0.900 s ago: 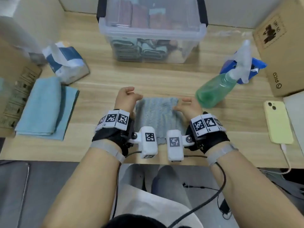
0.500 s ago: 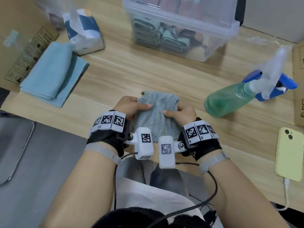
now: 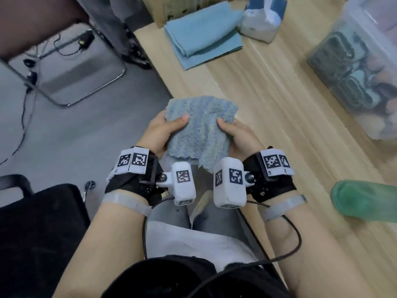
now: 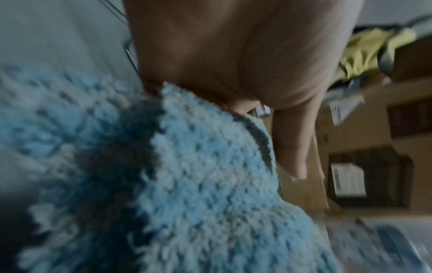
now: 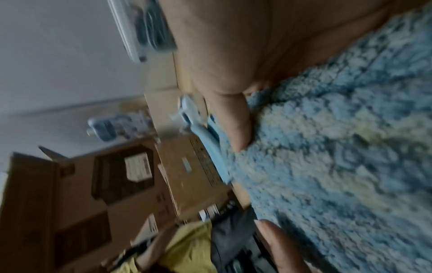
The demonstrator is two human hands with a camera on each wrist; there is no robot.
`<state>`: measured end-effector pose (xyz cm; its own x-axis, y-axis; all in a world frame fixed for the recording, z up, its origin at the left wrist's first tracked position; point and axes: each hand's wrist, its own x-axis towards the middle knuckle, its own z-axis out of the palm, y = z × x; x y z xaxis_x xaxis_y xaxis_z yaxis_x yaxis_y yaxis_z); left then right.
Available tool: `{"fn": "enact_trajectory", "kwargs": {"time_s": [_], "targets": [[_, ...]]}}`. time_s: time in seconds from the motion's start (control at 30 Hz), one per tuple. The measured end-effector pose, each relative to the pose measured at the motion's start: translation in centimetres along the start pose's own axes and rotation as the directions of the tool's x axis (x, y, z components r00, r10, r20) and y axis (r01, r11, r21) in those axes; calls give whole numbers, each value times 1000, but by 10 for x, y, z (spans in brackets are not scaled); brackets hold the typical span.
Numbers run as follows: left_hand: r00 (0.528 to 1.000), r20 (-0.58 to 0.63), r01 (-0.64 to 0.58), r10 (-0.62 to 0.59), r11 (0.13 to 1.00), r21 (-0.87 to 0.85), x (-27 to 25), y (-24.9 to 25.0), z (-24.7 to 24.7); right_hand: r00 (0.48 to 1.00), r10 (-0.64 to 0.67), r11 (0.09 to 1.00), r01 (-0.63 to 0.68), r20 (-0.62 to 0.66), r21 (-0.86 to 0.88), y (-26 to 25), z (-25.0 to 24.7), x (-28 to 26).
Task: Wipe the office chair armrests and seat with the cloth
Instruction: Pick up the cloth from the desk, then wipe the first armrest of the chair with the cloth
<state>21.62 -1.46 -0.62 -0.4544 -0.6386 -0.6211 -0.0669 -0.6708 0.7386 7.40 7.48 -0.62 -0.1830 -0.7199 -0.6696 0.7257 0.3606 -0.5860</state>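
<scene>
A fluffy blue-grey cloth (image 3: 200, 127) is held up in the air between both hands, just off the desk's near edge. My left hand (image 3: 165, 129) pinches its left side, thumb on top. My right hand (image 3: 233, 131) pinches the right side the same way. The wrist views show the cloth (image 4: 198, 184) (image 5: 339, 147) close up and blurred, with a thumb lying on it in each. The black office chair seat (image 3: 40, 229) fills the lower left of the head view, with a black armrest (image 3: 12, 181) at the far left edge.
The wooden desk (image 3: 268, 100) carries a folded light-blue towel (image 3: 204, 33), a tissue pack (image 3: 264, 16), a clear storage bin (image 3: 365, 67) and a green spray bottle (image 3: 365, 203). A chrome-framed chair base (image 3: 71, 67) and cables lie on the grey floor to the left.
The head view has swung left, toward the floor and the black chair. Both hands have lifted the cloth off the desk and carried it leftward past the desk edge.
</scene>
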Motion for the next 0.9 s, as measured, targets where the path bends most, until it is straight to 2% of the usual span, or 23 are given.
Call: {"fn": "enact_trajectory", "kwargs": {"time_s": [0.1, 0.2, 0.3, 0.5, 0.7, 0.9], "targets": [[989, -126, -93, 75, 985, -143, -24, 0, -53, 980, 103, 992, -88, 173, -90, 19, 52, 10], [967, -236, -153, 94, 957, -248, -50, -5, -107, 929, 221, 963, -160, 297, -217, 45, 104, 18], [927, -368, -198, 68, 923, -329, -77, -13, -161, 885, 323, 906, -187, 334, -379, 77, 157, 26], [887, -462, -266, 15, 834, -484, -133, -23, -256, 740, 516, 802, -241, 432, -546, 142, 260, 28], [801, -599, -397, 13, 760, -515, -169, -30, -317, 670, 621, 700, -239, 408, -673, 201, 329, 32], [629, -771, -528, -102, 672, -519, -195, -55, -381, 582, 756, 519, -256, 298, -816, 275, 395, 54]]}}
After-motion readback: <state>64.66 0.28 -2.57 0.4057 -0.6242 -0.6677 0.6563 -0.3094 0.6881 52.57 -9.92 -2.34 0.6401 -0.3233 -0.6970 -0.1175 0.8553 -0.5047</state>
